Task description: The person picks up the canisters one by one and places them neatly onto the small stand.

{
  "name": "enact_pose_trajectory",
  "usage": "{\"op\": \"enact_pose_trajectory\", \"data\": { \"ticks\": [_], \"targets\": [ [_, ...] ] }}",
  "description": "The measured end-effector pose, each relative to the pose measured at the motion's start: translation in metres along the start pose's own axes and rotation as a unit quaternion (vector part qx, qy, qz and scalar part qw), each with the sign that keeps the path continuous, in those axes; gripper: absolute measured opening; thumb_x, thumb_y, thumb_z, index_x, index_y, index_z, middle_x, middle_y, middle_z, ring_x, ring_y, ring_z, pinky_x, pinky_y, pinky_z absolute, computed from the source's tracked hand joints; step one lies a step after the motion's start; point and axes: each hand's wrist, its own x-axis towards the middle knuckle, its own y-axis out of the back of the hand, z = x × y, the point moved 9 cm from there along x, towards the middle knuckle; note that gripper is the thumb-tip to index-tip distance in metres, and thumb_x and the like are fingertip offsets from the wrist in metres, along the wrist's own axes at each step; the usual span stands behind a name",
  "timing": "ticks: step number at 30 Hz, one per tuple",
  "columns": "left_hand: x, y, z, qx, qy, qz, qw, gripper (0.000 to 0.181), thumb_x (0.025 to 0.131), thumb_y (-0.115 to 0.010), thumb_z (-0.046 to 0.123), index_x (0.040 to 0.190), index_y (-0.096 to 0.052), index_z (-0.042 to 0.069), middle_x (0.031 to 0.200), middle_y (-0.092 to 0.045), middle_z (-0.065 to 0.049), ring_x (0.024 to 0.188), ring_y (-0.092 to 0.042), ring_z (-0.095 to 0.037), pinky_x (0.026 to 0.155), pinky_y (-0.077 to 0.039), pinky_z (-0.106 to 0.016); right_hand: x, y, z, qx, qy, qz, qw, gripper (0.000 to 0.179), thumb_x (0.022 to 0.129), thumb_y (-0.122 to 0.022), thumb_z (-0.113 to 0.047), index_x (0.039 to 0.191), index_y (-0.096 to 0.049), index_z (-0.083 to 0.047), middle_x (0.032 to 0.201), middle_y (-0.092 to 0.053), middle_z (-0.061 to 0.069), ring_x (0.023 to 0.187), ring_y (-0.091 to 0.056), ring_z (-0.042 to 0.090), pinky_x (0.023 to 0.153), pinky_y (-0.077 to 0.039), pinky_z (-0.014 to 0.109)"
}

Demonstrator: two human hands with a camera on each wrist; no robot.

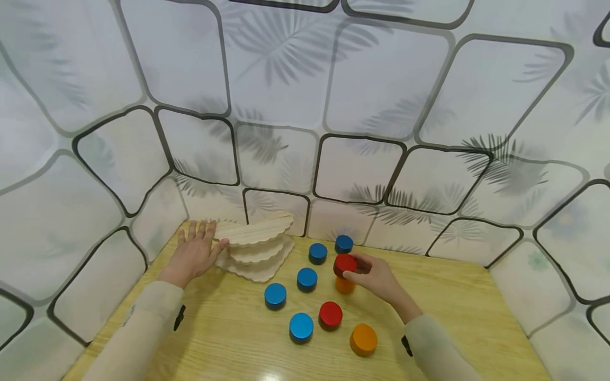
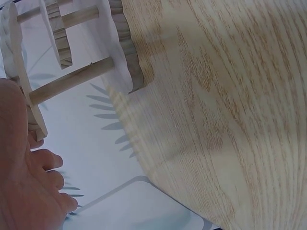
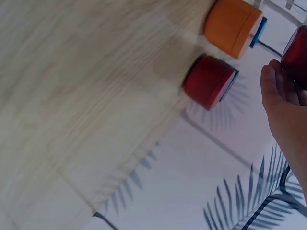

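My left hand (image 1: 193,254) holds the left end of a wooden tiered stand (image 1: 252,233), whose scalloped shelves are joined by round dowels. In the left wrist view, the thumb and fingers lie on either side of the stand's end (image 2: 36,122). My right hand (image 1: 378,278) grips a short red round tin (image 1: 345,263) by its side. This tin overlaps an orange tin (image 1: 345,286) below it in the head view. The right wrist view shows the held tin (image 3: 296,52) at its right edge, partly cut off, with the fingertips against it.
Several blue tins (image 1: 307,278) stand scattered between the stand and my right hand. Nearer to me are another red tin (image 1: 331,315) and another orange tin (image 1: 364,339). Patterned walls (image 1: 362,169) enclose the wood-grain table (image 1: 229,338) at the back and sides.
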Motion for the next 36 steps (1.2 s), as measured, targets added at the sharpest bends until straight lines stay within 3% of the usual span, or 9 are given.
{"op": "enact_pose_trajectory", "data": {
  "ticks": [11,22,28,36],
  "targets": [
    [-0.002,0.001,0.002,0.003,0.000,0.003,1.0000,0.086,0.112,-0.027,0.060,0.167,-0.013,-0.004,0.169,-0.011,-0.039,0.157,-0.001,-0.062,0.122,-0.004,-0.080,0.022,-0.029,-0.025,0.028,0.013,-0.018,0.9994,0.057,0.094,-0.082,-0.024,0.143,-0.063,-0.005,0.126,-0.074,0.014,0.106,-0.073,0.023,0.087,-0.059,0.022],
    [-0.002,0.001,0.001,0.006,0.005,-0.002,1.0000,0.086,0.112,-0.026,0.061,0.168,-0.012,-0.003,0.169,-0.011,-0.039,0.157,0.000,-0.061,0.122,-0.003,-0.079,0.041,-0.042,-0.050,0.006,0.016,-0.011,0.9998,0.065,0.094,-0.082,-0.027,0.149,-0.059,-0.003,0.135,-0.071,0.016,0.114,-0.072,0.027,0.097,-0.061,0.038],
    [-0.002,-0.001,0.000,0.002,0.006,-0.003,1.0000,0.087,0.112,-0.026,0.062,0.168,-0.011,-0.002,0.169,-0.011,-0.039,0.157,0.000,-0.061,0.122,-0.002,-0.079,0.050,-0.052,-0.064,0.017,0.035,-0.029,0.9988,0.057,0.094,-0.082,-0.024,0.145,-0.063,-0.007,0.127,-0.075,0.011,0.107,-0.073,0.022,0.093,-0.061,0.032],
    [-0.001,0.000,0.000,0.003,0.007,-0.001,1.0000,0.085,0.112,-0.027,0.060,0.168,-0.012,-0.002,0.169,-0.012,-0.039,0.157,0.000,-0.061,0.122,-0.003,-0.079,0.064,-0.064,-0.078,0.024,0.027,-0.030,0.9989,0.058,0.094,-0.082,-0.029,0.146,-0.063,-0.011,0.126,-0.075,0.005,0.107,-0.072,0.018,0.093,-0.060,0.032]
  ]
}}
